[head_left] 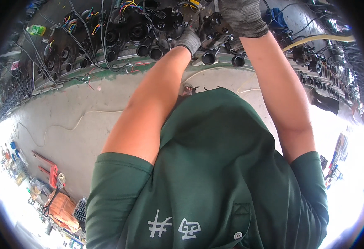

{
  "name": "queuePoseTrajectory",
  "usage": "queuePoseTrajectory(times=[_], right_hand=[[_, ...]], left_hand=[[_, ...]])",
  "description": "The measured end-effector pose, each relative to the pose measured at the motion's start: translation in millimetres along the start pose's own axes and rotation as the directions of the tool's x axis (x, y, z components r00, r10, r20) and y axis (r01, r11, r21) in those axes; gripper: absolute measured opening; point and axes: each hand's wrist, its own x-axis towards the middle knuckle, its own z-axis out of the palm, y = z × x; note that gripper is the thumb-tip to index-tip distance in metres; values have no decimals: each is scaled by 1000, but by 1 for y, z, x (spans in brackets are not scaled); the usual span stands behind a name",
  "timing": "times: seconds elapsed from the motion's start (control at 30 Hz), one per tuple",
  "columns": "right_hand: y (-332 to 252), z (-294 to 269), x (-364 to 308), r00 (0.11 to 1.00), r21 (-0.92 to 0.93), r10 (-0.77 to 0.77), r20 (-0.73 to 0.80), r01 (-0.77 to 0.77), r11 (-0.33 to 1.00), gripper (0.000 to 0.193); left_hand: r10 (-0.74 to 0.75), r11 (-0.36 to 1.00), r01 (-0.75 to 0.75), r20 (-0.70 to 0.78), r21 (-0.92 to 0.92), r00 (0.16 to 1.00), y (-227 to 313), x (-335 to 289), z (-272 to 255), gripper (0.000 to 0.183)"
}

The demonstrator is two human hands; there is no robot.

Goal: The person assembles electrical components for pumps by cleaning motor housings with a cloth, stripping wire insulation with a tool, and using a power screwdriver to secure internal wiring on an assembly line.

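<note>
My left hand [189, 40], in a grey knit glove, reaches in between two black round-flanged machine units. It is against or very near the left unit [167, 20], which has bolts on its top; its fingers are mostly hidden. My right hand [244, 18], gloved alike, is at the top edge over the right side of the second black unit [214, 30]. The back of the glove shows, while the fingers are out of sight, so its grip does not show. Short open pipe ends [208, 58] stick out toward me below the units.
More black units [138, 33] with coloured wires and dark cables line the bench to the left, and others [311, 60] to the right. A yellowish hose [319, 37] crosses at right. On the grey floor [78, 112] lies a thin pale hose; a red pallet jack [52, 172] stands lower left.
</note>
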Motion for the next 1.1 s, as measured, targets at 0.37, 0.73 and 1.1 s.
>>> queuePoseTrajectory(times=[0.37, 0.73, 1.1], right_hand=[[14, 12, 4, 981, 39, 193, 29, -194, 980, 31], [16, 14, 9, 962, -400, 272, 9, -246, 883, 25], [8, 8, 15, 958, -216, 287, 31, -274, 937, 20]], left_hand=[[-80, 990, 66, -115, -122, 990, 9, 19, 18, 37], [-119, 979, 92, -147, -180, 982, 8, 16, 30, 31], [57, 992, -66, -77, -111, 995, 1, -7, -1, 31]])
